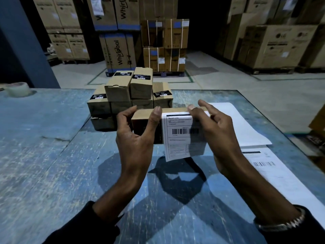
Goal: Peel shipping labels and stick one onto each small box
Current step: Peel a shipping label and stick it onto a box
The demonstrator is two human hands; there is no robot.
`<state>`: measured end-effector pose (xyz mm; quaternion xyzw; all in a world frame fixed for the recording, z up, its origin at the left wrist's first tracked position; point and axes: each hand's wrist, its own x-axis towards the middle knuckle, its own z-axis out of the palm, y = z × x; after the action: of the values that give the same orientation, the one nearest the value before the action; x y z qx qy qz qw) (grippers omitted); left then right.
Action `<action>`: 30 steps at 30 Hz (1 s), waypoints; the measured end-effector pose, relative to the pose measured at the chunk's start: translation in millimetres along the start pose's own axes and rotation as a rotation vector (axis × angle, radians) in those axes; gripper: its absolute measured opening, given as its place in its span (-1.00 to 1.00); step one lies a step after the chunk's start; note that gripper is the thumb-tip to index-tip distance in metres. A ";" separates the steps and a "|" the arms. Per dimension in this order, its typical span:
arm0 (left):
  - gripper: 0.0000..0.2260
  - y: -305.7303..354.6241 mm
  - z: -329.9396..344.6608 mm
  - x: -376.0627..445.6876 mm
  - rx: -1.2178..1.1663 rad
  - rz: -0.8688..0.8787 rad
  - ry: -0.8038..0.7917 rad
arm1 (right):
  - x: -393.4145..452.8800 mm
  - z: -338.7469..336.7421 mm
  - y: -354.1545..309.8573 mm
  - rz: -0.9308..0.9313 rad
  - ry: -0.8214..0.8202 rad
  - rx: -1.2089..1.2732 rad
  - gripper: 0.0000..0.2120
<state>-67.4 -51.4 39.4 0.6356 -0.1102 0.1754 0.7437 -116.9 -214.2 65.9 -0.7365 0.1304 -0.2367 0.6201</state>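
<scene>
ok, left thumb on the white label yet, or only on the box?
Touching. In the head view, the left hand grips the held box, and its thumb tip presses at the left edge of the shipping label, with no gap visible.

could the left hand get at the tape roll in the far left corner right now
Probably not right away: the left hand is gripping the small box while the label goes on. The blue table toward the tape roll looks bare, but it's a long stretch.

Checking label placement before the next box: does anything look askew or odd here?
Yes. The shipping label overhangs the held box; its lower part hangs free below the box's bottom edge, unstuck. The left hand grips the box; the right hand presses the label's top edge.
</scene>
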 end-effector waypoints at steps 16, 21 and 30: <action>-0.41 5.0 -25.2 48.7 0.301 -0.143 -0.278 | 31.0 -43.6 -3.3 0.248 -0.271 0.312 -0.74; 0.12 7.9 -38.6 61.2 0.777 0.624 -0.720 | 38.9 -57.3 -1.4 0.371 -0.197 0.423 -0.93; -0.37 2.2 -35.0 46.8 0.820 0.839 -0.807 | 38.6 -60.4 7.2 0.545 -0.532 0.178 -0.49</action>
<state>-27.6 -11.0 53.6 0.7836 -0.5375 0.2249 0.2156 -114.1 -285.8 73.3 -0.6539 0.1350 0.1254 0.7338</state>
